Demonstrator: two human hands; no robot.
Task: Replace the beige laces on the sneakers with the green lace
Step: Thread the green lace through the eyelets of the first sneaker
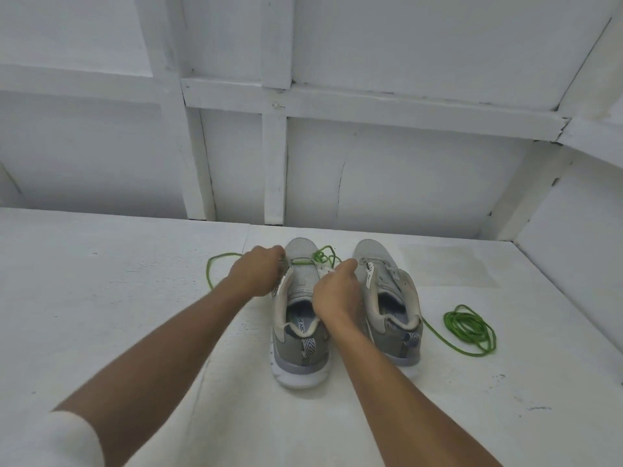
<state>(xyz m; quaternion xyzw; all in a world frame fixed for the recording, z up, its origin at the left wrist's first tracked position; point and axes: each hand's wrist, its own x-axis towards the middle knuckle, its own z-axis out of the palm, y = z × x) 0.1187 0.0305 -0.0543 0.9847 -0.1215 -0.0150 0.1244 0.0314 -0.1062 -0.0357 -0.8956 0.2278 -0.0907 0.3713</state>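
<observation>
1. Lace (pixel 301 262), green. One bar lies across the lowest eyelets of the left sneaker (pixel 300 332), near the toe. A tangle of slack sits at 2 o'clock of the bar, and a long loop trails over the surface toward 9 o'clock.
2. Step in hand, as judged: the first crossings of the new lacing. To do it well, even out both ends before crossing and keep the bar flat and snug. Shake the tangle free so it cannot knot, feed each tip up through its eyelet, and draw the slack through gently.
3. Left hand (pixel 256 271). It is at 9 o'clock of the bar, at the bar's end. The fingers are curled together and seem to pinch the lace at the eyelet; the tips are hidden.
4. Right hand (pixel 337 288). It is at 4 o'clock of the bar, fingers curled on the sneaker's right eyelet flap. The tangle lies just beyond the knuckles; I cannot tell whether they touch.
5. Right sneaker (pixel 387 298). It stands just beside the left one at 3 o'clock, heel toward the viewer. No lace can be made out in it.
6. Coil (pixel 468 326), a second green lace. It lies at 3 o'clock of the right sneaker, with one strand running toward that heel.
7. Surface (pixel 135 298), white. Beige laces are not in view.
</observation>
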